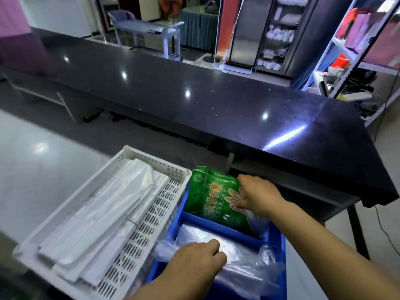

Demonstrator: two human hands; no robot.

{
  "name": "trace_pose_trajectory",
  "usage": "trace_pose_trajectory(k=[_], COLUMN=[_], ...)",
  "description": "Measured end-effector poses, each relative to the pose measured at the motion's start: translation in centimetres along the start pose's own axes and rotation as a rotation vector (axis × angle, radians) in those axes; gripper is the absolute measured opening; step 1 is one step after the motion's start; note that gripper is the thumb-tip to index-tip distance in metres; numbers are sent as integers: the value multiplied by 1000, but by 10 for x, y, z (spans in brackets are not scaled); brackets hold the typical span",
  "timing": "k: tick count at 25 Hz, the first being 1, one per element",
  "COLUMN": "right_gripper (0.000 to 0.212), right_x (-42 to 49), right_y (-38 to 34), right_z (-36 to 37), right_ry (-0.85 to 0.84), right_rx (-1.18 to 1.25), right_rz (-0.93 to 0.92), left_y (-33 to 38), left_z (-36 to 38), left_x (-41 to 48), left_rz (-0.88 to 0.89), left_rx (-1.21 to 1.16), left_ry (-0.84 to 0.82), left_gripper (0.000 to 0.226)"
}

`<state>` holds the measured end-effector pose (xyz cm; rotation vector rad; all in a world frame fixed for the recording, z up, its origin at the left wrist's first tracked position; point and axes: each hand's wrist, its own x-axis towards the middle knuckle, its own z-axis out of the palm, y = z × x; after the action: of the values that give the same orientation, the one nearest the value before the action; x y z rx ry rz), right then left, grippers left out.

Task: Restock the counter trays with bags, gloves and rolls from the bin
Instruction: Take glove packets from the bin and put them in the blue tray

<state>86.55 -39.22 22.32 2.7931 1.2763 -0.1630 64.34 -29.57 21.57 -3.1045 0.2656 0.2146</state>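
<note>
Head cam, so only one view to go on. I've got a blue divided tray (281, 252) at about 6 o'clock, and a white perforated basket (149, 215) touching its left wall, out toward 8. Past both, a long black polished counter (194, 100) runs from 10 to 3 o'clock with its near edge overhanging just beyond the tray's far end. That top is bare and glossy, so plenty of free room up there. Down here it's tight, basket against tray, and the tray's right wall is close to my right forearm.

My right hand (257, 194) is pinching the right edge of a green glove pack (207, 200), which stands tilted in the tray's far compartment, its top poking above the rim. It's shiny printed film, crinkly. My left hand (194, 260) is curled with fingers down on a clear plastic bag roll (242, 269) lying in the near compartment. I can't tell if it's actually gripping or just pressing.

The basket holds flat folded white plastic bags (97, 213), smooth and slightly translucent, stacked lengthwise.

The glove pack's bottom is hidden behind the divider, the roll's near end is cut off by the frame, and the shelves (355, 50) at 2 o'clock are too blurry to read.
</note>
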Motion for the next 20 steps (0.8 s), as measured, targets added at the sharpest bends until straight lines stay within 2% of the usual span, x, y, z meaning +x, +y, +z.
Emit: trace_pose_trajectory(k=[3,5,6,8,10,12,13,15,16,17,18,20], right_gripper=[61,47,38,25,25,24,21,23,34,45,51,37], right_x=[0,-3,-5,-9,-15,-25,-32,-53,-63,-72,-77,-79], right_y=[-1,0,1,0,0,1,1,1,-3,-3,-2,0], right_z=[6,11,13,15,13,1,-5,-21,-29,-33,-34,-29], right_ry=[183,300,311,242,199,307,331,197,103,74,136,450], right_rx=[-57,-44,-25,34,108,268,389,661,724,671,552,247], right_rz=[19,24,45,83,76,49,23,-70,-113,-141,-172,-212], left_y=[2,1,0,-1,-2,-7,-11,-20,-25,-29,-32,-36], left_z=[-6,1,3,2,-3,-4,-8,-18,-26,-33,-42,-58], left_x=[1,1,1,4,5,13,19,35,45,55,66,85], left_rz=[-29,-14,-6,6,-11,-41,-49,-101,-125,-139,-145,-111], left_rx=[-12,-88,-137,-158,-171,-213,-225,-246,-245,-255,-265,-236], left_ry=[-28,-21,-72,-99,-34,1,16,102,174,237,291,411], left_gripper=[37,27,20,15,15,9,14,17,17,16,15,10])
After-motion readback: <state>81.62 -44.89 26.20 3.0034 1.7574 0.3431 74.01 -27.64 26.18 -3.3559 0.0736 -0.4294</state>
